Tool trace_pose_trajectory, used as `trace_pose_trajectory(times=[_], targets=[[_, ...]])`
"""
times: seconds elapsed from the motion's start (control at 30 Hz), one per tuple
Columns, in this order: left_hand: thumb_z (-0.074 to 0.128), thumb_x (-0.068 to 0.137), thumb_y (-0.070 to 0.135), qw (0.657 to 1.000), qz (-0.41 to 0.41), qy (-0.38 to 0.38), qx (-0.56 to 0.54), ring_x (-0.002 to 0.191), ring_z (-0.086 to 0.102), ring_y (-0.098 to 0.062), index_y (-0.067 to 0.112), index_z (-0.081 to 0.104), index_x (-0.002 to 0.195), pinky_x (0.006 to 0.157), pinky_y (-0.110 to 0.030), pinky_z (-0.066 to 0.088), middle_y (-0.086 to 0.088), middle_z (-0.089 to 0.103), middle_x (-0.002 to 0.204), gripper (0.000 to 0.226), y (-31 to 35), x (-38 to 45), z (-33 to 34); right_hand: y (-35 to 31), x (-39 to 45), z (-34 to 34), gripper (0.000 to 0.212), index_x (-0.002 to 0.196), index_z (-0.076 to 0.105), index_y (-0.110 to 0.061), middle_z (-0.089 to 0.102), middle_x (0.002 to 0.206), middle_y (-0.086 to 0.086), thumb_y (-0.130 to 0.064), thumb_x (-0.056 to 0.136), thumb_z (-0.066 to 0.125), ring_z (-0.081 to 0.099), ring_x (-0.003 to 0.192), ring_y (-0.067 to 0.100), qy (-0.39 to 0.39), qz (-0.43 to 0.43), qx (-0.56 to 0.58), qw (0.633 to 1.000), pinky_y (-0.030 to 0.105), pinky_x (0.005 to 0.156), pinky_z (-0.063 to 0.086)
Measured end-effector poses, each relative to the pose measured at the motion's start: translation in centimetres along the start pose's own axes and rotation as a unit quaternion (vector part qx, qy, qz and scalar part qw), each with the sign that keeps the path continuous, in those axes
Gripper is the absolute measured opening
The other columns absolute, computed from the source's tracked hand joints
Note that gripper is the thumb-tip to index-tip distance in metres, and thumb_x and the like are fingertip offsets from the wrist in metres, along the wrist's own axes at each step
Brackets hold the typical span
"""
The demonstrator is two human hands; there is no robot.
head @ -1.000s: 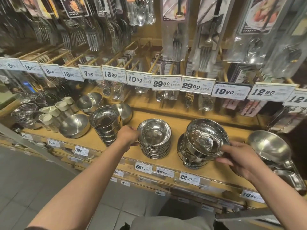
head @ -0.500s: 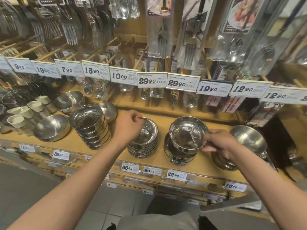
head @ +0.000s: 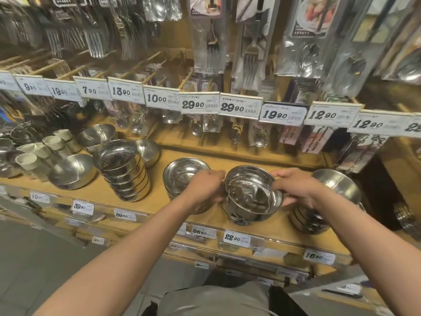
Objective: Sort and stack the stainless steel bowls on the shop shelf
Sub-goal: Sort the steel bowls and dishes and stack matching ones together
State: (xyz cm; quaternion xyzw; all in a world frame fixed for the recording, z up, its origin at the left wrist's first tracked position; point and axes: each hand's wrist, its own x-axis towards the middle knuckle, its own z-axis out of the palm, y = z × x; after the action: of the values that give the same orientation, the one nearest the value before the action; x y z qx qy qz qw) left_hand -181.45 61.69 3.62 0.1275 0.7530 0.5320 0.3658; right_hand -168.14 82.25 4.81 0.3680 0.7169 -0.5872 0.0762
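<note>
A steel bowl (head: pixel 251 193) tilts toward me on top of a short stack at the middle of the wooden shelf (head: pixel 159 197). My left hand (head: pixel 205 187) grips its left rim and my right hand (head: pixel 296 188) grips its right rim. Behind my left hand sits a low stack of shallow steel bowls (head: pixel 180 172). A taller stack of straight-sided bowls (head: pixel 123 169) stands to the left. Another bowl (head: pixel 337 183) tops a stack at the right, partly hidden by my right wrist.
Single steel bowls (head: pixel 73 171) and pale cups (head: pixel 29 160) fill the shelf's left end. Price tags (head: pixel 200 104) line a rail above, with packaged forks and spoons (head: pixel 211 37) hanging close overhead. More price tags (head: pixel 235 238) run along the shelf's front edge.
My left hand left the shallow stack and moved right onto the bowl's left rim. My right hand stays on the right rim. The bowl now tilts toward me.
</note>
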Motion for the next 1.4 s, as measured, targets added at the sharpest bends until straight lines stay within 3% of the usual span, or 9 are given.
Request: trace_pose_trajectory(times=[0.1, 0.17, 0.3, 0.47, 0.6, 0.77, 0.97, 1.13, 1.4], targets=[[0.057, 0.098, 0.039, 0.997, -0.009, -0.055, 0.058, 0.071, 0.074, -0.023, 0.005, 0.069, 0.094, 0.073, -0.038, 0.063, -0.011, 0.074, 0.081, 0.037, 1.4, 0.5, -0.4, -1.5, -1.0, 0.0, 0.028, 0.111, 0.074, -0.009, 0.077, 0.093, 0.023, 0.005, 0.094, 0.057, 0.069, 0.051, 0.015, 0.002, -0.035, -0.054, 0.998, 0.022, 0.040, 0.053], [0.059, 0.098, 0.027, 0.991, -0.009, -0.069, 0.111, 0.076, 0.076, -0.029, -0.001, 0.067, 0.093, 0.083, -0.048, 0.062, -0.017, 0.072, 0.082, 0.030, 1.8, 0.6, -0.5, -2.1, -1.3, 0.2, 0.025, 0.109, 0.075, -0.014, 0.078, 0.089, 0.012, 0.001, 0.092, 0.063, 0.068, 0.047, 0.008, 0.021, -0.055, -0.084, 0.995, 0.017, 0.039, 0.049], [0.054, 0.098, 0.013, 0.992, -0.019, 0.018, 0.120, 0.066, 0.075, -0.032, -0.009, 0.065, 0.095, 0.077, -0.056, 0.062, -0.019, 0.071, 0.077, 0.024, 1.5, 0.6, 0.3, -1.6, -1.2, 0.3, 0.029, 0.117, 0.068, -0.019, 0.074, 0.102, 0.004, -0.020, 0.089, 0.075, 0.070, 0.067, 0.008, 0.074, -0.055, -0.053, 0.994, 0.017, 0.044, 0.051], [0.053, 0.101, 0.012, 0.992, -0.079, 0.092, 0.037, 0.050, 0.072, -0.023, -0.004, 0.058, 0.100, 0.050, -0.031, 0.061, -0.019, 0.071, 0.082, 0.017, 0.5, 0.3, 2.2, 1.0, -1.1, 1.6, 0.041, 0.122, 0.056, -0.014, 0.072, 0.106, 0.013, -0.021, 0.088, 0.078, 0.073, 0.088, 0.020, 0.063, 0.010, 0.060, 0.996, 0.028, 0.061, 0.062], [0.053, 0.100, 0.010, 0.989, -0.086, 0.107, 0.050, 0.068, 0.076, -0.034, -0.001, 0.057, 0.084, 0.074, -0.048, 0.064, -0.016, 0.070, 0.081, 0.020, -0.3, 0.4, 3.4, 2.0, -0.7, 3.0, 0.025, 0.110, 0.058, -0.011, 0.074, 0.093, 0.014, -0.006, 0.090, 0.072, 0.074, 0.072, 0.015, 0.084, 0.001, 0.094, 0.992, 0.023, 0.057, 0.062], [0.056, 0.098, 0.014, 0.979, -0.050, 0.147, 0.129, 0.084, 0.073, -0.035, -0.009, 0.065, 0.102, 0.077, -0.047, 0.063, -0.021, 0.070, 0.100, 0.026, -1.4, 0.5, 3.8, 3.2, 0.3, 3.9, 0.034, 0.113, 0.057, -0.011, 0.072, 0.105, 0.016, -0.003, 0.085, 0.075, 0.075, 0.091, 0.027, 0.113, -0.006, 0.112, 0.987, 0.035, 0.078, 0.064], [0.050, 0.104, 0.027, 0.944, -0.026, 0.156, 0.289, 0.105, 0.064, -0.037, -0.001, 0.058, 0.122, 0.077, -0.037, 0.051, -0.020, 0.065, 0.117, 0.034, -1.6, 0.3, 4.6, 4.8, 1.1, 4.4, 0.028, 0.098, 0.056, -0.017, 0.070, 0.102, 0.013, -0.005, 0.082, 0.076, 0.074, 0.065, 0.012, 0.131, -0.017, 0.129, 0.983, 0.020, 0.056, 0.058], [0.046, 0.106, 0.026, 0.941, -0.022, 0.160, 0.296, 0.108, 0.063, -0.037, -0.001, 0.060, 0.120, 0.085, -0.040, 0.051, -0.022, 0.066, 0.119, 0.034, -1.6, 0.9, 4.8, 5.5, 1.7, 4.5, 0.026, 0.096, 0.056, -0.021, 0.069, 0.106, 0.011, -0.005, 0.084, 0.073, 0.075, 0.063, 0.009, 0.125, -0.005, 0.132, 0.983, 0.019, 0.057, 0.058], [0.047, 0.105, 0.024, 0.940, -0.012, 0.167, 0.299, 0.108, 0.063, -0.036, 0.001, 0.062, 0.121, 0.088, -0.040, 0.050, -0.019, 0.067, 0.117, 0.032, -2.0, 1.6, 4.9, 6.4, 1.3, 5.1, 0.038, 0.123, 0.056, -0.012, 0.065, 0.119, 0.013, -0.008, 0.088, 0.070, 0.076, 0.072, 0.011, 0.126, -0.018, 0.153, 0.980, 0.017, 0.061, 0.058]])
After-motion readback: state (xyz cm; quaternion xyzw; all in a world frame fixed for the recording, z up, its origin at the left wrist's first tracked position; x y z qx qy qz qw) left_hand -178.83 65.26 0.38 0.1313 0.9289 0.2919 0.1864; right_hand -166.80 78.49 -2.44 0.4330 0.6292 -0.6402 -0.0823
